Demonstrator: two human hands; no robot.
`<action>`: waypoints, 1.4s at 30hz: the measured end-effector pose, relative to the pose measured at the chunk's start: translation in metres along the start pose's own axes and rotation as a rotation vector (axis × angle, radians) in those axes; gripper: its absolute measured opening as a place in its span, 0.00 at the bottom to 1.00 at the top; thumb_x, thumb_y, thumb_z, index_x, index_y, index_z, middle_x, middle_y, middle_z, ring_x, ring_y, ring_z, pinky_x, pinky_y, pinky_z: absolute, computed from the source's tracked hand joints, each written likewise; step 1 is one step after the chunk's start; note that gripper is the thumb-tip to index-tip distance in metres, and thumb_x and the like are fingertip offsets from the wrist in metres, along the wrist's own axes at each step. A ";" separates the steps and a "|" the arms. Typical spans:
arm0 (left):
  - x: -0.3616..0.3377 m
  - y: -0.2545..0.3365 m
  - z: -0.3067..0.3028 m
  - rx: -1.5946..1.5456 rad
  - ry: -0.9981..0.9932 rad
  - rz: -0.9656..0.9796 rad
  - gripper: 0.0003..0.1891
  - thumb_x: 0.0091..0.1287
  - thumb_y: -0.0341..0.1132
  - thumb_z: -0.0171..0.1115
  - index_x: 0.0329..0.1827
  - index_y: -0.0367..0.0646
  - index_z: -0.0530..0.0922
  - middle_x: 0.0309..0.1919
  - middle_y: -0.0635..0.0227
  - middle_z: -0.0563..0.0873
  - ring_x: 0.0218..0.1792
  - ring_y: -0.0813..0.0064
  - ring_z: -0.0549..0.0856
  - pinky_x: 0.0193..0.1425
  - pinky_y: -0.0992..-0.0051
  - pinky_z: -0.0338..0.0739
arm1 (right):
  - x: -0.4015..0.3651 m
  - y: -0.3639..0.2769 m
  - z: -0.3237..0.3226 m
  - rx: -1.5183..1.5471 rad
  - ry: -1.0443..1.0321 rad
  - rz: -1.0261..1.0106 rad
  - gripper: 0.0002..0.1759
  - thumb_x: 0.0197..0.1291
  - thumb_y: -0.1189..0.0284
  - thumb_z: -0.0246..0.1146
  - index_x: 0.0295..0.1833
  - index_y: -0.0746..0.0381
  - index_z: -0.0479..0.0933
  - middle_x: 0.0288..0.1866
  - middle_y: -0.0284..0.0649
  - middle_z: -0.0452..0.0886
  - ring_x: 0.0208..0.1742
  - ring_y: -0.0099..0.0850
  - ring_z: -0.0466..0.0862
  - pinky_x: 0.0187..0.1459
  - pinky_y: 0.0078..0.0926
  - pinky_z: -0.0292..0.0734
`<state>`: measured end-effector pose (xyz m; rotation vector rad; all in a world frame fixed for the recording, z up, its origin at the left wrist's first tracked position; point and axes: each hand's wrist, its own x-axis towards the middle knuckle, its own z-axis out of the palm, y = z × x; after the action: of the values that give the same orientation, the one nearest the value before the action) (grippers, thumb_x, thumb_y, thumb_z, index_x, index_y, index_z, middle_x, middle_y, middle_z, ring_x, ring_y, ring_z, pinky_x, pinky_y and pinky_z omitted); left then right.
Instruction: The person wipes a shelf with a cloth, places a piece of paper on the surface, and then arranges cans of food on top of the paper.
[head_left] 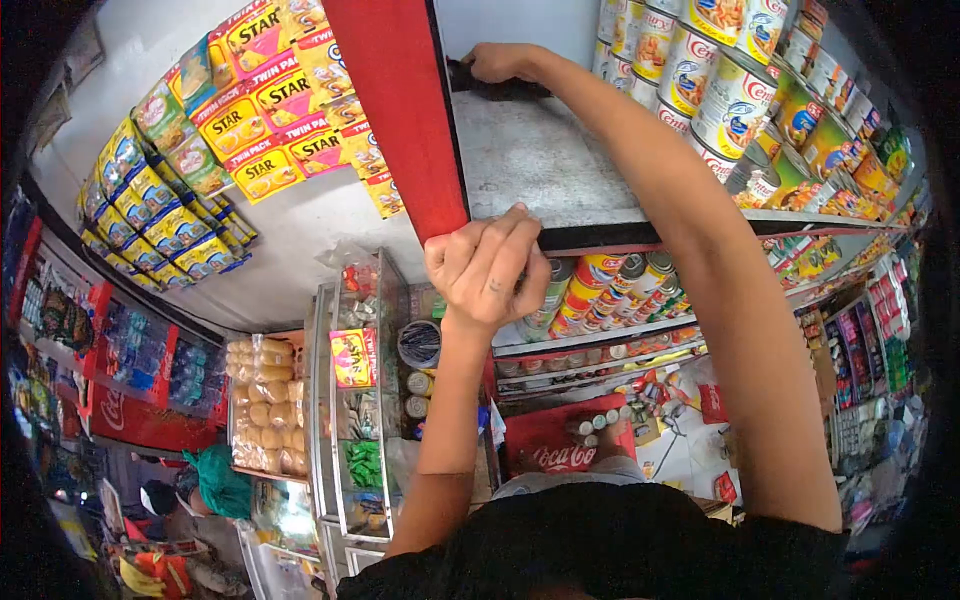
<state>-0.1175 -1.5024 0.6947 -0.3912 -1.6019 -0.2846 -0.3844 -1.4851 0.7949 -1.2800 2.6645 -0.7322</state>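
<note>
At the shelf's back corner: right hand [495,62], fingers curled down over a dark thing [505,90]. Whether it is a cloth or a brush I cannot tell. It lies where the shelf meets the wall.
Left hand [487,268]: closed on the shelf's front edge, fingers bent over the lip, just beside the red post [400,110].
Shelf [540,160]: grey and mottled, bare from the post across to the cans.
Cans [720,90]: stacked in rows along the shelf's right side, close by the right forearm.
Sachets [250,100]: yellow strips hanging on the wall left of the post.
Progress: by my judgement the bare stretch is being worked over with the dark thing. The reach is at its deepest point, and the surface nearer the front edge looks patchy and unfinished.
</note>
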 end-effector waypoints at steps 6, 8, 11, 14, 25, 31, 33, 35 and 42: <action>-0.001 0.003 0.000 0.012 -0.010 -0.031 0.12 0.42 0.25 0.59 0.32 0.45 0.80 0.32 0.72 0.86 0.28 0.75 0.76 0.38 0.76 0.62 | -0.015 -0.013 0.002 -0.323 0.453 -0.060 0.16 0.50 0.69 0.55 0.45 0.57 0.80 0.39 0.44 0.80 0.47 0.40 0.80 0.47 0.38 0.73; 0.000 0.003 -0.001 0.015 -0.020 -0.028 0.11 0.43 0.26 0.59 0.32 0.46 0.80 0.33 0.72 0.86 0.29 0.75 0.76 0.39 0.76 0.62 | -0.017 -0.016 0.011 -0.382 0.563 -0.061 0.17 0.50 0.69 0.55 0.47 0.56 0.79 0.43 0.45 0.80 0.50 0.42 0.79 0.49 0.41 0.73; 0.000 0.003 0.000 0.016 -0.015 -0.035 0.11 0.43 0.26 0.59 0.32 0.47 0.80 0.33 0.72 0.86 0.30 0.75 0.76 0.40 0.76 0.62 | -0.014 -0.019 0.017 -0.392 0.513 0.056 0.18 0.51 0.67 0.57 0.49 0.55 0.79 0.51 0.48 0.77 0.52 0.46 0.77 0.52 0.48 0.71; -0.001 0.006 0.002 0.034 -0.013 -0.071 0.11 0.44 0.26 0.59 0.32 0.48 0.80 0.32 0.73 0.85 0.30 0.75 0.76 0.41 0.76 0.61 | -0.010 -0.016 0.010 -0.244 0.378 0.064 0.20 0.49 0.66 0.58 0.50 0.57 0.78 0.50 0.51 0.78 0.51 0.47 0.78 0.51 0.44 0.72; -0.001 0.008 0.004 0.064 -0.007 -0.074 0.11 0.44 0.28 0.61 0.33 0.48 0.80 0.32 0.74 0.84 0.31 0.76 0.76 0.40 0.74 0.61 | -0.001 0.000 0.022 -0.315 0.329 -0.037 0.21 0.41 0.71 0.57 0.45 0.62 0.80 0.38 0.54 0.81 0.43 0.49 0.80 0.46 0.37 0.75; 0.000 0.007 0.001 0.061 -0.018 -0.054 0.11 0.44 0.27 0.61 0.33 0.47 0.79 0.33 0.74 0.84 0.31 0.75 0.76 0.40 0.75 0.62 | -0.002 0.000 0.007 -0.244 0.245 -0.030 0.21 0.41 0.71 0.56 0.44 0.62 0.80 0.37 0.54 0.81 0.43 0.49 0.80 0.46 0.35 0.75; 0.000 0.004 -0.001 0.065 -0.031 -0.027 0.12 0.43 0.28 0.61 0.34 0.47 0.79 0.33 0.73 0.84 0.31 0.76 0.77 0.39 0.75 0.62 | -0.005 -0.003 -0.001 -0.181 0.369 0.010 0.17 0.42 0.70 0.57 0.40 0.62 0.80 0.37 0.52 0.81 0.41 0.48 0.81 0.44 0.38 0.76; -0.001 0.004 -0.001 0.064 -0.034 -0.017 0.12 0.43 0.28 0.61 0.33 0.46 0.79 0.34 0.73 0.84 0.31 0.76 0.78 0.40 0.75 0.62 | -0.024 -0.014 -0.005 -0.118 0.482 0.064 0.14 0.43 0.68 0.58 0.36 0.62 0.81 0.38 0.50 0.81 0.40 0.46 0.82 0.42 0.42 0.76; -0.004 0.005 0.000 0.051 -0.036 -0.029 0.13 0.43 0.28 0.61 0.34 0.46 0.80 0.35 0.72 0.84 0.32 0.76 0.78 0.41 0.75 0.62 | -0.042 -0.032 0.010 -0.570 0.758 -0.129 0.19 0.52 0.73 0.57 0.53 0.54 0.74 0.45 0.45 0.77 0.43 0.46 0.81 0.41 0.42 0.77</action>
<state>-0.1156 -1.4980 0.6903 -0.3357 -1.6476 -0.2593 -0.3318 -1.4741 0.7957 -1.5350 3.6256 -0.5648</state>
